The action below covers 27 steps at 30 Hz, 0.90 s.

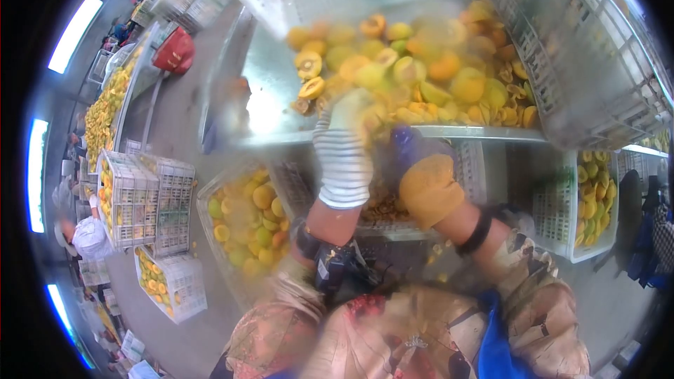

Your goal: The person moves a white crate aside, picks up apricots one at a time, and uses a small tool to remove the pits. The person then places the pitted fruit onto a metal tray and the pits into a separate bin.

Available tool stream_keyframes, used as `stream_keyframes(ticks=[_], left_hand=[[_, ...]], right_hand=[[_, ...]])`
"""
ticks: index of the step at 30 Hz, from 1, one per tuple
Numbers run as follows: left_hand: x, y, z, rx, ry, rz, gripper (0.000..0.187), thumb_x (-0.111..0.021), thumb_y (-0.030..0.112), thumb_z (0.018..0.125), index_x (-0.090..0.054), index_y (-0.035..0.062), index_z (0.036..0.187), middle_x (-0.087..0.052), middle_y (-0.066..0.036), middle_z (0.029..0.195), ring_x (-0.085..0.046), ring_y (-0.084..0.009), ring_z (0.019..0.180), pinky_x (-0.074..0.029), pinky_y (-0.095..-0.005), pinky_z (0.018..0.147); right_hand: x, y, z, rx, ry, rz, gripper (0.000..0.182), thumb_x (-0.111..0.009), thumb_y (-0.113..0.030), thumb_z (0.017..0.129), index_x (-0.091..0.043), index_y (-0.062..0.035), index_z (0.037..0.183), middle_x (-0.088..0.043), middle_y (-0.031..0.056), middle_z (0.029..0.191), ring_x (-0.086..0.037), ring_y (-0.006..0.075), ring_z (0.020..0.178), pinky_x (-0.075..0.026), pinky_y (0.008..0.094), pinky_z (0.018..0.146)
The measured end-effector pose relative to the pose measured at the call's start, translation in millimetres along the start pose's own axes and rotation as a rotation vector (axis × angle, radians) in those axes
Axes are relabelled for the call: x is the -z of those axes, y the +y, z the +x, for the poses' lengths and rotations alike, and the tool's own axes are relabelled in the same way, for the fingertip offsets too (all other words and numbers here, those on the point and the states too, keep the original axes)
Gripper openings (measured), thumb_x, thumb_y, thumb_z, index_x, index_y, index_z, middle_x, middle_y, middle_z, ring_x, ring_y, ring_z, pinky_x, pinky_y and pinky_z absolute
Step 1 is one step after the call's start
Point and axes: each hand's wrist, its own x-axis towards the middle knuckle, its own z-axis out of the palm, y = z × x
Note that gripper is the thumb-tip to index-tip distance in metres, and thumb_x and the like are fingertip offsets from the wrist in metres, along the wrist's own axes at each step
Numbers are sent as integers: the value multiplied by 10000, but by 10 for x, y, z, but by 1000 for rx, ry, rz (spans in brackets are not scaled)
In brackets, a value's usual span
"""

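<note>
My left hand (345, 137), in a white glove with dark stripes at the wrist, reaches over the near rim of a metal worktable (484, 133). Its fingers are smeared among yellow peaches (467, 85), some whole and some halved with the stone showing. Close beside it on the right is my right hand (425, 165), in a purple glove with an orange-yellow cuff. Those fingers look curled together at the table's rim; what they hold, if anything, is blurred.
A white crate (583, 49) stands at the table's right side. Below, a crate of peaches (246, 221) sits left and another crate (558, 214) right. Dark scraps (385, 209) lie beneath my hands. Stacked crates (151, 200), a red basket (174, 50) and a person (91, 235) are farther left.
</note>
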Motion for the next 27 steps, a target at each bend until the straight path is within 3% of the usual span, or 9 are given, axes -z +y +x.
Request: stream_keyframes(ticks=[3, 5, 11, 15, 17, 18, 20, 23, 27], left_hand=[[1, -66, -53, 212, -84, -213, 238, -570, -3, 865, -617, 29, 1096, -648, -142, 1051, -632, -241, 933, -530, -344, 788], [46, 2, 11, 940, 16, -1420, 275, -567, -10, 853, -602, 22, 1124, -646, -162, 1052, -626, -261, 963, -520, -359, 820], [-129, -191, -149, 227, -48, -274, 241, -503, 163, 962, -572, 9, 1134, -642, -103, 955, -628, -216, 806, -540, -308, 741], [7, 92, -4, 130, -17, -190, 218, -513, 141, 947, -596, 3, 1094, -643, -120, 953, -626, -238, 822, -525, -327, 748], [5, 151, 13, 663, 44, -653, 207, -533, 108, 926, -599, -14, 1079, -640, -147, 954, -622, -266, 847, -514, -352, 764], [-1, 116, 1, 665, 44, -649, 207, -533, 108, 926, -599, -14, 1079, -640, -147, 954, -622, -266, 847, -514, -352, 764], [-29, 7, -28, 149, 11, -142, 214, -537, 101, 925, -595, -12, 1097, -642, -151, 961, -623, -262, 864, -513, -350, 755], [-72, -39, -32, -37, -102, 190, 207, -522, 96, 933, -594, -2, 1100, -646, -138, 973, -628, -254, 863, -522, -329, 740], [-199, -126, -63, 105, -76, -100, 210, -522, 125, 945, -586, -1, 1100, -641, -127, 964, -637, -249, 869, -533, -318, 740]], right_hand=[[-35, -30, -7, -30, 5, 11, 171, -633, -189, 678, -672, -49, 768, -607, 116, 690, -599, 275, 621, -434, 401, 562], [-44, -58, 16, -67, 19, 29, 194, -629, -183, 691, -676, -40, 814, -610, 114, 702, -603, 272, 625, -439, 399, 564], [136, -204, 189, -82, 126, -91, 330, -618, -172, 741, -606, 15, 1013, -634, 130, 758, -632, 302, 665, -479, 405, 585], [363, -287, 422, -497, -260, 243, 367, -605, -150, 799, -546, 50, 1102, -647, 182, 818, -644, 349, 721, -494, 427, 613], [363, -264, 468, -600, -379, 341, 368, -600, -144, 814, -532, 53, 1117, -646, 197, 836, -645, 361, 736, -496, 431, 617], [333, -238, 455, -604, -369, 393, 385, -604, -152, 804, -537, 49, 1125, -648, 196, 847, -644, 360, 741, -494, 424, 613], [275, -220, 362, -611, -358, 448, 402, -609, -159, 794, -542, 45, 1134, -650, 194, 858, -644, 359, 746, -492, 418, 609], [104, -162, 105, -317, -226, -8, 451, -619, -176, 777, -545, 38, 1167, -649, 183, 868, -639, 358, 768, -485, 409, 620], [-3, -93, 41, -140, -18, -76, 442, -604, -152, 783, -553, 26, 1184, -641, 172, 888, -635, 324, 801, -488, 378, 651]])
